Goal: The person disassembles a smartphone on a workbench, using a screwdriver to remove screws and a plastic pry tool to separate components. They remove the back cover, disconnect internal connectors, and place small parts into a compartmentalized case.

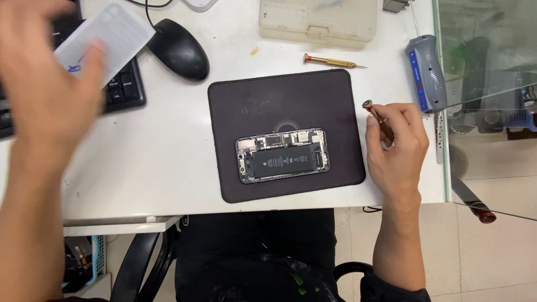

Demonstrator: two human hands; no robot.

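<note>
An opened phone [282,156] with its black battery and circuit boards showing lies on a dark mat [279,100] in the middle of the white desk. My right hand [398,146] rests at the mat's right edge and grips a small brass screwdriver [373,111] that points up and left. My left hand [42,84] is raised and blurred at the far left. It holds a pale, translucent flat panel [117,31] over the keyboard [124,89].
A black mouse [180,49] lies behind the mat. A second brass screwdriver [331,61] sits near a beige plastic case [319,19]. A grey and blue electric screwdriver [426,72] lies at the desk's right edge, next to a glass panel [486,112]. A black chair [145,263] is below.
</note>
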